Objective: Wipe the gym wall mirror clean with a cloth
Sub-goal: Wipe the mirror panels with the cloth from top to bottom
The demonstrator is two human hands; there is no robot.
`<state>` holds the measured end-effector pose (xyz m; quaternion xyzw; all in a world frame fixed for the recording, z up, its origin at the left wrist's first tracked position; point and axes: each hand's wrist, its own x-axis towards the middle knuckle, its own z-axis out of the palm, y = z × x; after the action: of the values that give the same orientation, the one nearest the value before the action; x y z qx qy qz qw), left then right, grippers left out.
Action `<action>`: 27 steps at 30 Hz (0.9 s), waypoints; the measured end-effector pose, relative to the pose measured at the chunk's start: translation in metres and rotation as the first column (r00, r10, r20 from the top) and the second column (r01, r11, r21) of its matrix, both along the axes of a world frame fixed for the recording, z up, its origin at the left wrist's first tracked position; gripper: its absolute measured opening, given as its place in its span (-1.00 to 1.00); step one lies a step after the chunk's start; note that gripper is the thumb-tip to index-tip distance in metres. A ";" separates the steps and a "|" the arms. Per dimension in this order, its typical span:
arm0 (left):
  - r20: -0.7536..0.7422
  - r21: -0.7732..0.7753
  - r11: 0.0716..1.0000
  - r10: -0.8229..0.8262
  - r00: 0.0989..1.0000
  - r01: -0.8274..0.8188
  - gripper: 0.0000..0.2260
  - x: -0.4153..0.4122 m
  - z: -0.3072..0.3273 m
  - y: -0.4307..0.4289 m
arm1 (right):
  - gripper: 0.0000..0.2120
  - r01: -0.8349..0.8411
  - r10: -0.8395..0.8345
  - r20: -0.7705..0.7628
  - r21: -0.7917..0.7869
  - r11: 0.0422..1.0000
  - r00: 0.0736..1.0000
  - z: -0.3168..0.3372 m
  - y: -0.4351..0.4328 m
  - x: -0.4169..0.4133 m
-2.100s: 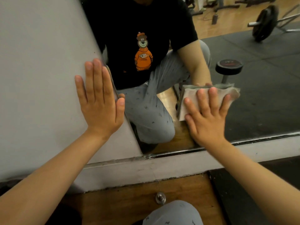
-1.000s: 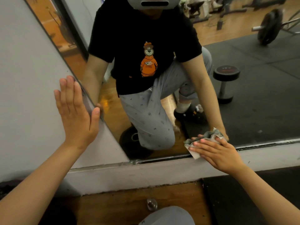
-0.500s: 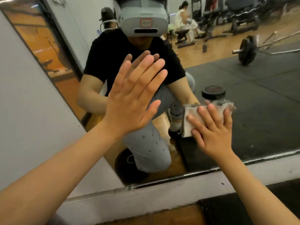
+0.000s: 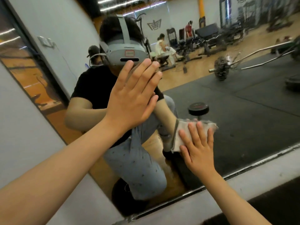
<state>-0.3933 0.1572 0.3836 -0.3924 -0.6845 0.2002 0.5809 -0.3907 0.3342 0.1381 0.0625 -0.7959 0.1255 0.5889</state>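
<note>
Head view: left hand, right hand, one cloth, one mirror

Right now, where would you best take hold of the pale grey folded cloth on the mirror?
Pinch the ruffled top-right corner of the pale grey folded cloth, coming from the upper right. The right hand presses the rest flat against the wall mirror, so only that frayed corner past the fingertips looks free to take.

I see cloth off-white with a darker grey edge band. Wall pale grey. Reflected: T-shirt black, trousers light grey with small dark flecks, headset grey, floor mats black, wood floor orange-brown, pillar yellow.
</note>
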 end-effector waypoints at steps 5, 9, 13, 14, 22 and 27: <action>0.001 -0.002 1.000 0.014 1.000 -0.014 -0.53 -0.001 -0.001 0.000 | -0.50 -0.033 0.032 0.095 0.017 0.999 0.995 -0.015 0.005 0.007; 0.076 0.016 0.997 -0.073 0.994 0.072 -0.52 0.002 0.003 0.000 | -0.50 -0.036 0.035 0.058 0.019 0.999 0.998 0.055 0.002 0.002; 0.003 -0.015 0.994 -0.111 0.994 0.111 -0.55 0.004 0.024 0.008 | -0.49 -0.023 0.022 0.008 0.152 0.988 1.000 0.127 0.014 -0.006; -0.025 0.007 0.995 -0.102 0.994 0.103 -0.54 0.005 0.041 0.012 | -0.49 -0.014 0.016 -0.013 0.164 0.986 1.000 0.148 0.016 -0.007; -0.102 0.369 0.929 0.008 0.995 0.031 -0.55 0.008 0.209 0.026 | -0.50 -0.008 0.042 -0.123 0.263 0.965 0.992 0.369 0.020 -0.021; -0.065 0.417 0.909 0.034 0.997 -0.004 -0.58 -0.003 0.237 0.016 | -0.47 0.007 0.023 -0.091 0.313 0.950 0.996 0.431 0.026 -0.023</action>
<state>-0.3959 0.1731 0.6204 -0.2456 -0.6941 0.0690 0.6731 -0.4141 0.3598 0.5694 0.1639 -0.7770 -0.0028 0.6078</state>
